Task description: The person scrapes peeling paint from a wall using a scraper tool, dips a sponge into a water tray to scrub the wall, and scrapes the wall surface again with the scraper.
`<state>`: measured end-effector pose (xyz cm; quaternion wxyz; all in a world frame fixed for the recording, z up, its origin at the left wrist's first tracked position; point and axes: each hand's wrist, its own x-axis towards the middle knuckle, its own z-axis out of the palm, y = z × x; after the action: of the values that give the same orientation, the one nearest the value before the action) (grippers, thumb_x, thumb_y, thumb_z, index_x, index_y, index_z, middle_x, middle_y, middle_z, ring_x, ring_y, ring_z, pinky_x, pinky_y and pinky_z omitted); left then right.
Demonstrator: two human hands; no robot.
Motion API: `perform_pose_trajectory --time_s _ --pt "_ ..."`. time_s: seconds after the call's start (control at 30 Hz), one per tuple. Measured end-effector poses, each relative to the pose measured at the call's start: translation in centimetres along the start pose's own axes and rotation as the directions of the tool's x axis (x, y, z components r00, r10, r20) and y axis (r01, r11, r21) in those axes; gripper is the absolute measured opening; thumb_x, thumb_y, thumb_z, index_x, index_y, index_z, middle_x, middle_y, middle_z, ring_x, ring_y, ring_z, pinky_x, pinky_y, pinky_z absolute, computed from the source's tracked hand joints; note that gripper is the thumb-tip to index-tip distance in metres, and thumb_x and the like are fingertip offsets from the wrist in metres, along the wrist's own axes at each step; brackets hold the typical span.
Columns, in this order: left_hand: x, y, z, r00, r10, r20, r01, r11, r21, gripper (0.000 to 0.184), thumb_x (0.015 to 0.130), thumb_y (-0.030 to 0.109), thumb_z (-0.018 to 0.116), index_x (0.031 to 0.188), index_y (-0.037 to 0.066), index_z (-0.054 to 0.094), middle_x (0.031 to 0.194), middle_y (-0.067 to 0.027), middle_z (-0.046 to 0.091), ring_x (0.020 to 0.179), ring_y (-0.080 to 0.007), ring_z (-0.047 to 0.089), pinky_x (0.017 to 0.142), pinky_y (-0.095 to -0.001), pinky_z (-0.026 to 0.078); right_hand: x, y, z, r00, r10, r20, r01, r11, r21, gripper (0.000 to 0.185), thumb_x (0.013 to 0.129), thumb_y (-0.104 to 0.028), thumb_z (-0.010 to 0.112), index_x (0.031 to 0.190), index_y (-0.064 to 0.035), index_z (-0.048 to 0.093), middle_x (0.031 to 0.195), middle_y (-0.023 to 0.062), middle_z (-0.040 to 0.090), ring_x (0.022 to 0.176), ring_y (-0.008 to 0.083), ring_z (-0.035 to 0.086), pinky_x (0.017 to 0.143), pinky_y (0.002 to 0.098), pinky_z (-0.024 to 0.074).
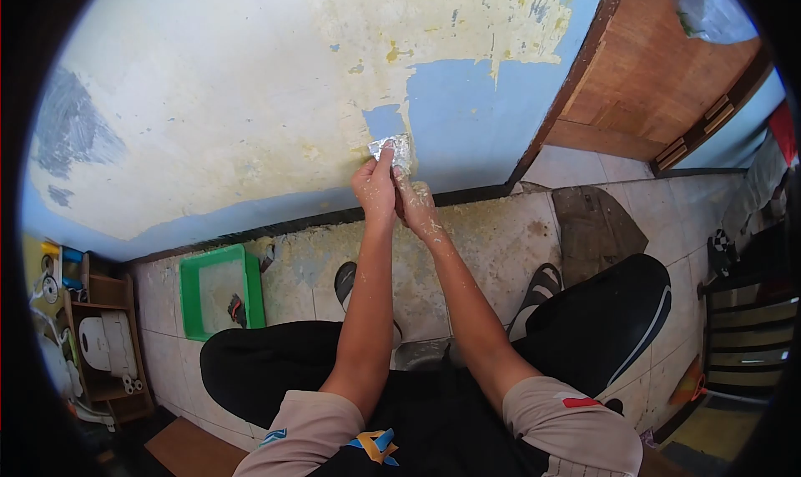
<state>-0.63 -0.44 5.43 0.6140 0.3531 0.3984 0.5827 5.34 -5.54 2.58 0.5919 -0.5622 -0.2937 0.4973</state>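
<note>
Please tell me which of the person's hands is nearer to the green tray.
Left. The left hand is up and to the right of the green tray in the picture; the right hand is beyond it, farther right.

Readable text: none | lower centre of frame: blue-and-orange emblem (375, 445) on clothing (425, 444), illegible | lower left: blue print (273, 436) on left sleeve (313, 427), illegible | lower right: red mark (580, 403) on right sleeve (559, 431), illegible
</note>
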Motion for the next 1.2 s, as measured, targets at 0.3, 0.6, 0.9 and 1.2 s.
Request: perform_pose_trajectory --time_s 0.3,0.6,0.9,1.2 --pt "-0.1 7.3 3.0 0.990 0.141 0.028 -0.142 0.989 0.035 0.027 0.092 0.025 0.072 0.073 0.006 0.066 0.066 0.0016 0.060 0.055 -0.0051 0.049 0.052 -0.0212 0.037 1.1 -6.8 1.1 0.977 -0.193 0.094 0.197 0.980 -0.036 0.055 0.099 -0.050 0.055 0.061 -0.0109 0.055 0.049 -0.0048 0.042 0.042 0.0066 0.038 0.040 0.0274 0.0277" --pt "0.8 0.0 -0.4 0.992 0.118 0.049 -0.123 0.986 0.108 0.028 0.094 0.020 0.070 0.073 0.001 0.067 0.066 0.0028 0.058 0.057 -0.0034 0.047 0.051 -0.0229 0.037 1.5 0.5 0.5 0.996 -0.082 0.020 0.077 0.980 0.184 0.045 0.096 -0.048 0.061 0.073 -0.0091 0.061 0.056 -0.0044 0.047 0.049 0.0067 0.043 0.044 0.0279 0.0322" --pt "0.8 2.6 2.0 0.984 0.177 -0.024 -0.174 0.981 0.091 0.038 0.092 0.022 0.072 0.063 0.001 0.061 0.055 0.0056 0.049 0.052 -0.0022 0.039 0.047 -0.0237 0.030 1.3 -3.3 0.5 0.994 -0.079 0.081 0.059 0.973 0.223 0.039 0.099 -0.043 0.059 0.081 -0.0092 0.062 0.054 -0.0047 0.048 0.048 0.0071 0.042 0.045 0.0283 0.0330" --pt "1.0 -0.2 0.0 0.980 0.201 0.006 -0.198 0.962 0.188 0.040 0.091 0.023 0.074 0.061 -0.001 0.061 0.056 0.0028 0.052 0.054 -0.0048 0.043 0.050 -0.0243 0.034 1.0 0.7 1.6 0.996 -0.082 -0.036 0.088 0.979 0.186 0.044 0.099 -0.046 0.058 0.087 -0.0044 0.067 0.058 -0.0059 0.048 0.053 0.0052 0.040 0.046 0.0269 0.0316"
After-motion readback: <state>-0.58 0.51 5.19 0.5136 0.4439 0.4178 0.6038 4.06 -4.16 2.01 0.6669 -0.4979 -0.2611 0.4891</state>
